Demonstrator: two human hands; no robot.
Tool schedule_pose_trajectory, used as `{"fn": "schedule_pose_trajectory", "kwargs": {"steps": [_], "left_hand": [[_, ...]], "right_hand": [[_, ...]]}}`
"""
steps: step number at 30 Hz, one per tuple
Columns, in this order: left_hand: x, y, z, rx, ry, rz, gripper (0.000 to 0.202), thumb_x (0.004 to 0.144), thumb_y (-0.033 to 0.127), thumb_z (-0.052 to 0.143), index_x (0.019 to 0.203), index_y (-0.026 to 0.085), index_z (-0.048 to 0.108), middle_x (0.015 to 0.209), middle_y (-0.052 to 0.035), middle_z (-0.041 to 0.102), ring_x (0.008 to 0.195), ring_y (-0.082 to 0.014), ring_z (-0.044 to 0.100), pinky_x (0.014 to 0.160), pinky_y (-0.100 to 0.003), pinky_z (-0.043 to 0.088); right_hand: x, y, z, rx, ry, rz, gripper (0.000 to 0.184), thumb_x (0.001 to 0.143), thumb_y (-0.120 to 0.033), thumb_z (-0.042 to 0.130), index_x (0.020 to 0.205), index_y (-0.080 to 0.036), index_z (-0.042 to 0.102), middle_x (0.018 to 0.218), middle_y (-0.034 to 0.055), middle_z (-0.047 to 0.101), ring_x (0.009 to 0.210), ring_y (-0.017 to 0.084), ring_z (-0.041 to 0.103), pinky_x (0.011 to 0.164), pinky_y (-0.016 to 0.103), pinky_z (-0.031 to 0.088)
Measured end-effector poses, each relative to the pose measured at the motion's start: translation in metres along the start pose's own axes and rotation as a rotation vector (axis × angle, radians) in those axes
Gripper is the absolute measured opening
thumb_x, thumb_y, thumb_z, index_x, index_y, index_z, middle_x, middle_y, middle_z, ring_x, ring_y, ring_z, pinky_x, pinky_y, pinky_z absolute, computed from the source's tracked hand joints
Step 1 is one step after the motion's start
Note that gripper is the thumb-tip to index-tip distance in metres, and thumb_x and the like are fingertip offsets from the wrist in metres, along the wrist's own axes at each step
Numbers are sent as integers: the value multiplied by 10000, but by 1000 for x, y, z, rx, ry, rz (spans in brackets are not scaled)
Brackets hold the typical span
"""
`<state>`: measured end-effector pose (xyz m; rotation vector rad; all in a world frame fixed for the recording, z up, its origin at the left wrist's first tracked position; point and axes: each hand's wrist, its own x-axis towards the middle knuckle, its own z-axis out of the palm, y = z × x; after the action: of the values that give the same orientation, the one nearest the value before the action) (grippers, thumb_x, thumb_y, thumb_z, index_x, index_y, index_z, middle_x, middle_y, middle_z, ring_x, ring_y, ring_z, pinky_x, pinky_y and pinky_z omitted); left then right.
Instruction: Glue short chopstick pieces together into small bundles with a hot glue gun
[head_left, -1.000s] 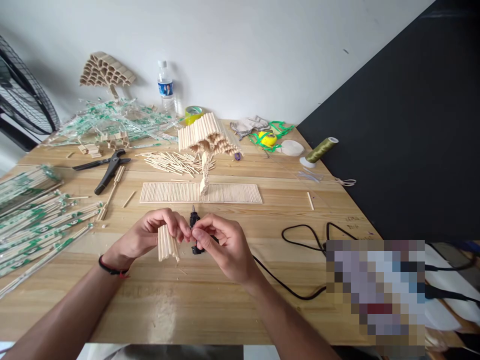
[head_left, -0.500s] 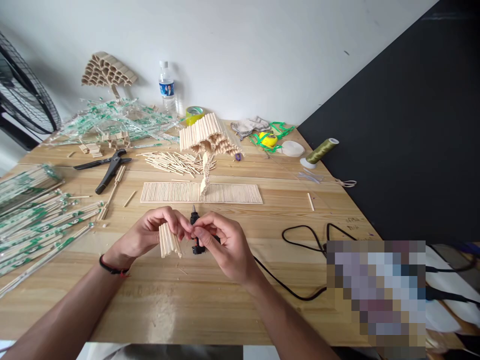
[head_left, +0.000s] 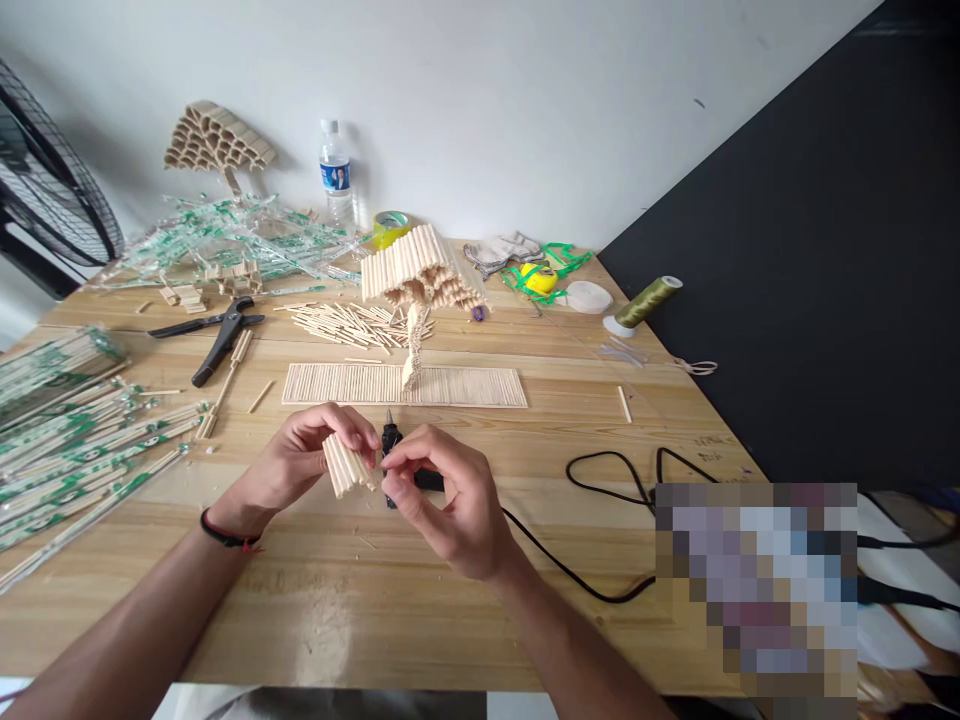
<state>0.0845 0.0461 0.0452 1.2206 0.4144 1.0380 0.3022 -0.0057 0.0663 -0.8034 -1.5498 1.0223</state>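
Observation:
My left hand (head_left: 304, 455) is closed around a small bundle of short wooden sticks (head_left: 346, 466), joined side by side with their ends toward me. Just right of it is my right hand (head_left: 450, 490), thumb and forefinger curved toward each other with a slight gap and nothing visible between them. Behind the fingers a black glue gun (head_left: 390, 437) lies on the table, partly hidden, its metal nozzle pointing away. Beyond it stands a tree-like stick model (head_left: 415, 270), its trunk on a flat stick base (head_left: 337, 384).
Loose sticks (head_left: 345, 325) lie behind the base. Black cutters (head_left: 219, 340) and wrapped stick bundles (head_left: 67, 440) are at left. Toward the back are a water bottle (head_left: 335, 177) and another stick tree (head_left: 217, 138). A thread spool (head_left: 649, 303) and black cable (head_left: 577, 585) are at right.
The fingers of my two hands have drawn apart from touching. My left hand has lifted the stick bundle slightly and tilted it; my right thumb and forefinger have parted.

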Motion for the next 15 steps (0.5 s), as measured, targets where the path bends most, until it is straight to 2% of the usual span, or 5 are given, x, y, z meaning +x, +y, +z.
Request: {"fn": "schedule_pose_trajectory", "kwargs": {"steps": [5, 15], "left_hand": [[-1, -1, 0, -33, -43, -21, 34, 937, 189, 849, 960, 180, 826, 1077, -113, 836, 857, -206, 815, 807, -328, 676], [-4, -2, 0, -31, -85, -48, 51, 956, 190, 833, 1007, 192, 838, 1146, -123, 859, 937, -210, 832, 856, -320, 680]], "right_hand": [[2, 3, -1, 6, 76, 90, 133, 1033, -340, 672, 976, -233, 726, 882, 42, 748, 781, 181, 708, 697, 325, 587], [0, 7, 0, 163, 14, 156, 127, 1014, -342, 716, 1059, -223, 720, 920, 48, 794, 841, 199, 787, 770, 345, 637]]}}
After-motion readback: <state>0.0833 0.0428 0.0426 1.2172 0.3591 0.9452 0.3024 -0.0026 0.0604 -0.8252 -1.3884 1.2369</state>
